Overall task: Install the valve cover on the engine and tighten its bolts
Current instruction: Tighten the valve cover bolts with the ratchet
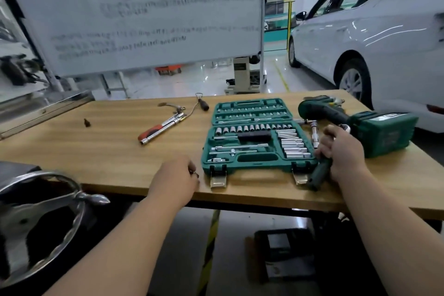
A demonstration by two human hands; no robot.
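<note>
My right hand [341,151] is clamped round the green-handled ratchet [319,173] at the tabletop's [120,151] front edge, beside the socket set [252,167]. It looks stiff and light, and is best held by its handle. My left hand [175,175] curls nearby (holding something? I can't tell). No valve cover shows.

Blurred, illegible whiteboard writing [168,5]

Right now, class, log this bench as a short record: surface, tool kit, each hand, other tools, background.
surface: wooden table
kit: green socket case, open, lying flat
left hand: pinches a small part near the table's front edge
right hand: grips a green handle beside the case
other tools: red-handled wrench; green power tool
background: white car
</note>
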